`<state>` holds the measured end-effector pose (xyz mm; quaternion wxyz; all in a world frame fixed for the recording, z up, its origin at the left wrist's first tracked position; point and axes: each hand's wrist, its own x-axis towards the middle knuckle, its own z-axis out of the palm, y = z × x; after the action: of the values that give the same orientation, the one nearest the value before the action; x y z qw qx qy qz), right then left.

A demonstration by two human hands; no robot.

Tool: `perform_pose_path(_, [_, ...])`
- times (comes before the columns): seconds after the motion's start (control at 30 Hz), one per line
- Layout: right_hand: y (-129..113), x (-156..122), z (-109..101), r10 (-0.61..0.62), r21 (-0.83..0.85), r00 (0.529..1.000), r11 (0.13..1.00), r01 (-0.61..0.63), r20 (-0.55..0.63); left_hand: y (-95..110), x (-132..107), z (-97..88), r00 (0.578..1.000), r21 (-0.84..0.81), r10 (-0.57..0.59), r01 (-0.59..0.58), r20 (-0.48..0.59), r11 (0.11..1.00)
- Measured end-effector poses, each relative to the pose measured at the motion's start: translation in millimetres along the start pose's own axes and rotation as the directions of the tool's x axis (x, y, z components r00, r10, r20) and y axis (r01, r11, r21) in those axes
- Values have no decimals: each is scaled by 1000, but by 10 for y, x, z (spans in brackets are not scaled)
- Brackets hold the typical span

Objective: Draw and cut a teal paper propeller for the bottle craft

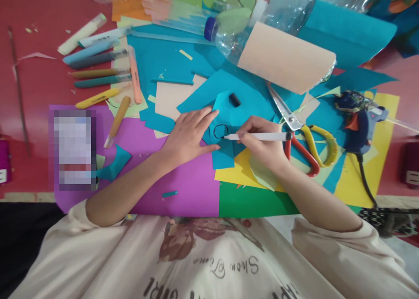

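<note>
My right hand (263, 142) grips a white marker (273, 136), its dark tip at the lower edge of a black outlined circle on a piece of blue paper (224, 155). Fingers apart, my left hand (190, 135) lies flat along the left side of that paper. A small black marker cap (235, 99) rests on the paper above the circle. Just beyond my right hand are scissors (291, 120) with one red and one yellow handle, their blades pointing away from me.
Several markers (98, 74) lie at the left above a pixelated rectangle (73, 148). A plastic bottle (229, 37) lies behind, with a peach paper wrap (288, 56). A glue gun (363, 124) with a black cable is at the right. Purple paper (186, 181) and green paper (255, 201) cover the near edge.
</note>
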<state>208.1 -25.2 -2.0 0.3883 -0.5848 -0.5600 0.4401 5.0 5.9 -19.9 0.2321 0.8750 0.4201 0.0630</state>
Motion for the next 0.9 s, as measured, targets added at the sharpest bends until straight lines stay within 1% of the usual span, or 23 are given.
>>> perform_pose_path(0.07, [-6, 9, -11, -1, 5, 998, 1000, 1, -62, -2, 2, 3, 1000, 2, 1, -1, -3, 1000])
perform_pose_path(0.1, [-8, 12, -13, 4, 10, 997, 1000, -4, -72, 1, 3, 2, 1000, 5, -2, 2, -2, 1000])
perform_pose_path(0.27, [-4, 9, 2, 12, 24, 1000, 1000, -12, -8, 24, 8, -16, 1000, 14, -21, 21, 18, 1000])
perform_pose_path(0.4, [5, -4, 9, 27, -9, 999, 1000, -26, 43, 13, 3, -12, 1000, 10, -11, 10, 14, 1000])
perform_pose_path(0.47, [9, -5, -2, 20, -25, 999, 1000, -19, 45, -1, 1, 0, 1000, 13, -7, 7, 9, 1000])
perform_pose_path(0.57, [16, 5, -28, -8, -30, 1000, 1000, 8, -27, -20, 0, 18, 1000, 8, -3, 4, -7, 1000])
perform_pose_path(0.67, [23, 22, -44, -10, -5, 996, 1000, 9, -93, -27, -1, 25, 1000, 4, -1, 1, -13, 1000])
perform_pose_path(0.8, [19, 36, -34, -1, 7, 995, 1000, 1, -104, -21, -2, 19, 1000, 1, 1, -1, -6, 1000])
perform_pose_path(0.9, [9, 34, -23, -20, -2, 995, 1000, 20, -102, -20, -1, 17, 1000, -2, 6, -6, -10, 1000])
